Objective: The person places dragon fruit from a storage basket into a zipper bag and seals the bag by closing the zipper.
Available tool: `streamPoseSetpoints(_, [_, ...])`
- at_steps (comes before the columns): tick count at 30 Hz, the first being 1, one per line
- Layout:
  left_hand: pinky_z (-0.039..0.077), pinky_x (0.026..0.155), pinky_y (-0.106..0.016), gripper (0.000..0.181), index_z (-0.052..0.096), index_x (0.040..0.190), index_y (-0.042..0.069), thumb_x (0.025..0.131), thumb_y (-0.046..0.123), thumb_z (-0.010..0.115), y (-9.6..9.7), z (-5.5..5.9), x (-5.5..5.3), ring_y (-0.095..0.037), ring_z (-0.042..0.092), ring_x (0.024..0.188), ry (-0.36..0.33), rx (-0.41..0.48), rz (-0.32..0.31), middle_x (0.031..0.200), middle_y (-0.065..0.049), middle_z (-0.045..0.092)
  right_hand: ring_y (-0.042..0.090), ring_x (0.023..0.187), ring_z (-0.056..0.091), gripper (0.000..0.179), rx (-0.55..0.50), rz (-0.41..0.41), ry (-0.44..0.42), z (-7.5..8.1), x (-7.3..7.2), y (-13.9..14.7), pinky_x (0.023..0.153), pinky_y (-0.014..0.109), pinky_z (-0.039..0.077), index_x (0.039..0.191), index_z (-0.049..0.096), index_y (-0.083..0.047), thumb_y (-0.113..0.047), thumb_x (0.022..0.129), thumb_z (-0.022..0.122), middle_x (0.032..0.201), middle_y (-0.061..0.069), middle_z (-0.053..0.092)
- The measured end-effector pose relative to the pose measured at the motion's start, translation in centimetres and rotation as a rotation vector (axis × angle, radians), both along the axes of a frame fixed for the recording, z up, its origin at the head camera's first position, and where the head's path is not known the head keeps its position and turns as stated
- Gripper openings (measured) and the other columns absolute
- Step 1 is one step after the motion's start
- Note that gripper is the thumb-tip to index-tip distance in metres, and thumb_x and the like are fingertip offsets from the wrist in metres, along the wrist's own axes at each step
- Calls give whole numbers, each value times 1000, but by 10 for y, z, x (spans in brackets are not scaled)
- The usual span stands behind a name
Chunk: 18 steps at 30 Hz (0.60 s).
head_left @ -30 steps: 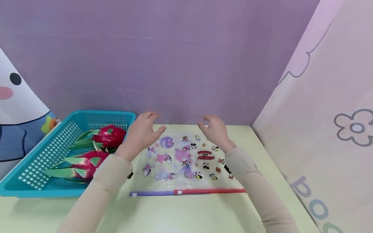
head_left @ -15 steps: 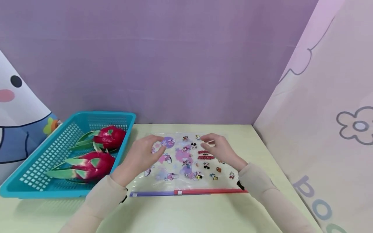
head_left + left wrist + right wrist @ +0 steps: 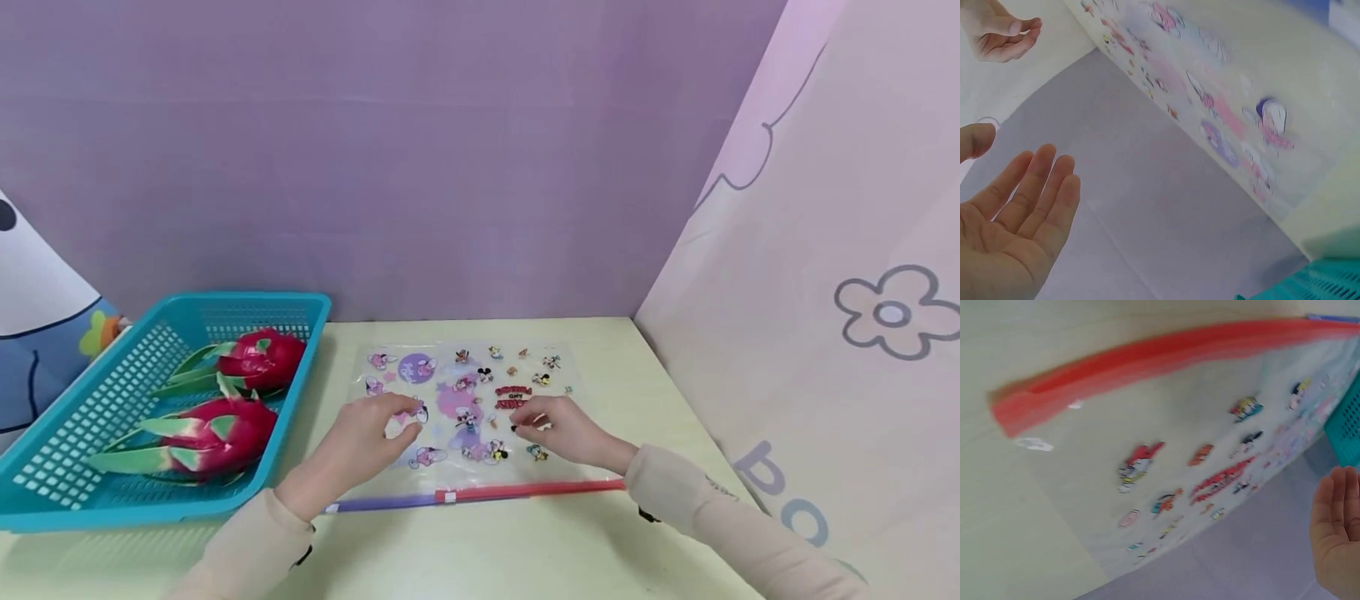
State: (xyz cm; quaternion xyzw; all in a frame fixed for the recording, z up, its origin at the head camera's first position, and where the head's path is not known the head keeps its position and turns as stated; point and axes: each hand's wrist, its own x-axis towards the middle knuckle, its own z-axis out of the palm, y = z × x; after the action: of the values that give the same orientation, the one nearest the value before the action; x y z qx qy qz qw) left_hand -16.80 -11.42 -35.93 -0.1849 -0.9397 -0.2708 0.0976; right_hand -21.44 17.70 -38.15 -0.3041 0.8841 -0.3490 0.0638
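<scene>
Two clear printed zip bags lie overlapping on the table. The left bag [image 3: 416,368] has a purple slider strip [image 3: 382,503] along its near edge, and the right bag [image 3: 551,379] a red one [image 3: 570,487]. Over the left bag hovers my left hand [image 3: 367,437], fingers and thumb apart with nothing between them. My right hand [image 3: 562,429] hangs above the right bag, fingers loosely bent, holding nothing. Its palm and fingers [image 3: 1338,506] show at the right side of the right wrist view. Cartoon figures and red lettering [image 3: 513,395] cover the bags.
At the left stands a teal plastic basket [image 3: 326,310] with two dragon fruits [image 3: 232,433] in it. A purple backdrop [image 3: 480,167] rises behind the pale table [image 3: 450,554], and a pale flower-printed panel [image 3: 810,250] closes off the right side.
Both hands have drawn back and lower, from beyond the bags' far edge to over their middle. The head view has shifted slightly to the right; bags and basket stay put.
</scene>
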Motion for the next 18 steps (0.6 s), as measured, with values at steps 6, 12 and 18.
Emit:
streamPoseSetpoints(6, [53,80,-37,28,67,107,13,82,24,68,6,-8,4,-20,63,96,-102,-3,20,104,-1,68,11,83,61,19,-68,-9,-88,-18,7,10,74,22,52,101,67,-2,-13,86,63,98,12,67])
streamPoseSetpoints(12, [52,82,-37,28,67,107,12,81,24,68,8,-19,5,-18,63,95,-160,-12,24,101,0,68,9,82,60,13,-120,-34,-150,-41,17,17,75,21,52,95,68,-3,-10,85,64,92,9,67])
streamPoseSetpoints(18, [52,80,-36,28,67,106,10,81,23,68,6,-26,6,-17,63,91,-183,-23,0,97,0,68,10,84,61,15,-92,-9,-165,-56,22,16,76,20,51,95,69,-8,-13,81,69,93,3,67])
